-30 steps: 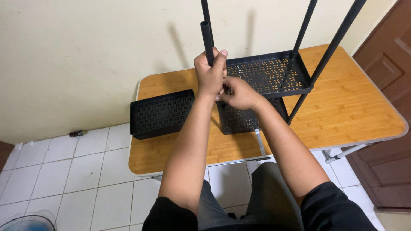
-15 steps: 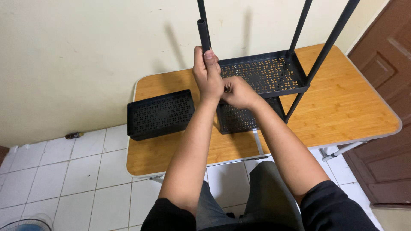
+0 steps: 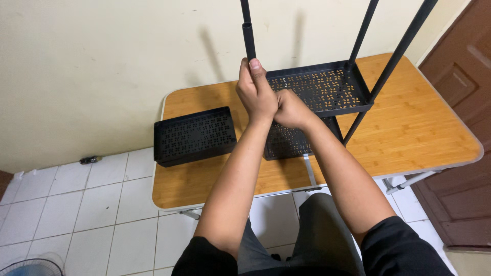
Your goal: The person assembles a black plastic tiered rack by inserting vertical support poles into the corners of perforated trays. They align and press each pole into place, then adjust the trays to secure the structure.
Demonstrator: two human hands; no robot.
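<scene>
Head view: nearest, the person's dark trousers (image 3: 302,230) are showing above the white floor tiles (image 3: 76,204), both forearms reaching forward over the wooden bench (image 3: 409,128). The left hand (image 3: 255,92) is wrapping a closed grip around a short black pole (image 3: 249,41), thumb pressing up along it, the pole standing upright at the near left corner of the black shelf rack (image 3: 322,89). The right hand (image 3: 289,108) is tucking in just beside and touching the left; its fingers are hidden, so I cannot tell whether its grip is holding anything. Below the hands, a lower perforated tray (image 3: 289,143) is sitting on the bench. A loose black tray (image 3: 194,135) is lying to the left, apart from the rack. Farther back, a pale wall (image 3: 102,61) is rising; a brown door (image 3: 460,102) is standing at right.
</scene>
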